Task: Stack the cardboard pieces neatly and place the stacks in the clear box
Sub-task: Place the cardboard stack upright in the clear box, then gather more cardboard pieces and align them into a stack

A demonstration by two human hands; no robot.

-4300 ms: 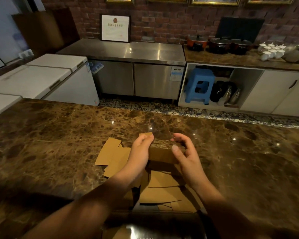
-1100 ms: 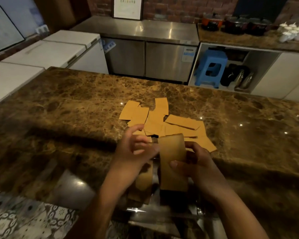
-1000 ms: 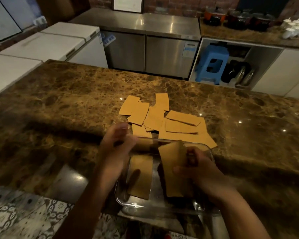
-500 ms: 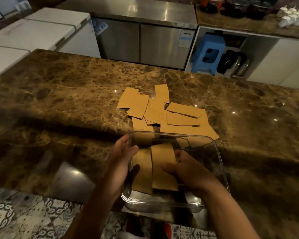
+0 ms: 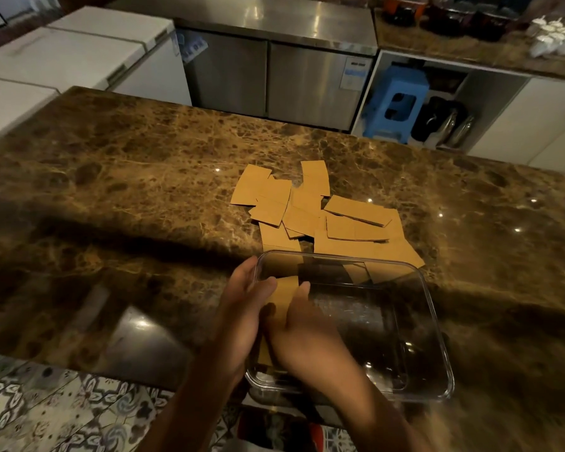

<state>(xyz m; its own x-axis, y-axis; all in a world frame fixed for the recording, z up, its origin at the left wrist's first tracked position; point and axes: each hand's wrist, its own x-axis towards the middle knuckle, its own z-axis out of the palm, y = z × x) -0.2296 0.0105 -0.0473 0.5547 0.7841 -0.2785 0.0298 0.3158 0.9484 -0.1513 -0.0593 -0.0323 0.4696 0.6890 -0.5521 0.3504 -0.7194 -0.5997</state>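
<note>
Now both hands down at the clear box (image 5: 434, 324), near edge of the brown marble counter (image 5: 128, 190). Left hand (image 5: 242, 314) against the box's left wall, fingers straight and close together, thumb over the rim onto the cardboard stack (image 5: 282, 301). Right hand (image 5: 302, 334) inside the box, flat on that same stack, fingers laid together, pressing it toward the left wall. Stack in the box's left side; right side showing bare bottom. Loose cardboard pieces (image 5: 310, 210) scattered in an overlapping heap just beyond the far rim. Blue stool (image 5: 393, 102) in the open cabinet behind.
</note>
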